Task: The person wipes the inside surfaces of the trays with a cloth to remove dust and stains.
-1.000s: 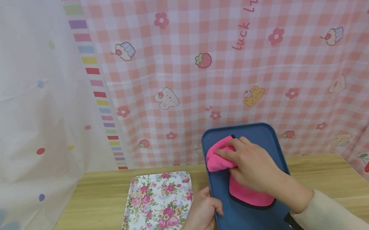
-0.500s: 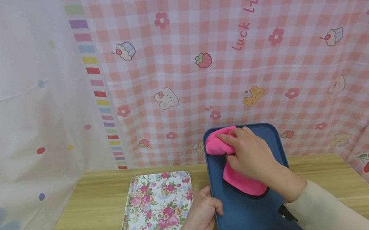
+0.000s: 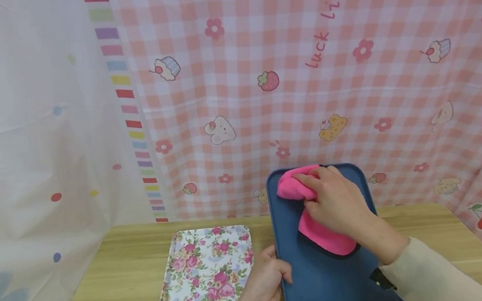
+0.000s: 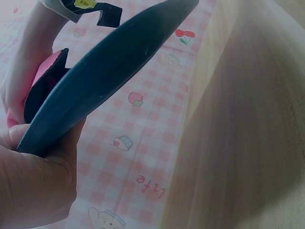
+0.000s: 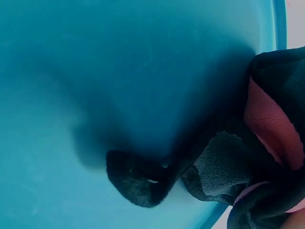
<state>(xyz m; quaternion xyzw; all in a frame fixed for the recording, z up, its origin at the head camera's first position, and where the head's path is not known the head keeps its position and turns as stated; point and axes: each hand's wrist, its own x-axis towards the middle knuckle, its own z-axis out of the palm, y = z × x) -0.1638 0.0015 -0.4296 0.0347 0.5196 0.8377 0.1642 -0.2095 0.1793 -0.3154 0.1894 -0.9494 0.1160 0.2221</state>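
Note:
A blue rectangular tray (image 3: 335, 291) is tilted up off the table, its inner face toward me. My left hand (image 3: 264, 283) grips its left rim, thumb on the inner side; the left wrist view shows the tray (image 4: 95, 76) edge-on in that hand (image 4: 38, 181). A bunched pink cloth (image 3: 294, 187) with dark edging is held by my right hand (image 3: 338, 201) against the upper part of the tray. A lower flap of the cloth hangs below the hand. In the right wrist view the cloth (image 5: 224, 162) shows a dark grey side close to the tray.
Left of the blue tray, a white floral tray (image 3: 209, 283) lies on the wooden table (image 3: 103, 288). Behind stands a pink checked curtain (image 3: 238, 94), close to the blue tray's top edge. A pale curtain (image 3: 39, 163) hangs at the left.
My right hand has moved the cloth up along the tray to its upper left corner, then slightly right. My left hand keeps its grip on the rim.

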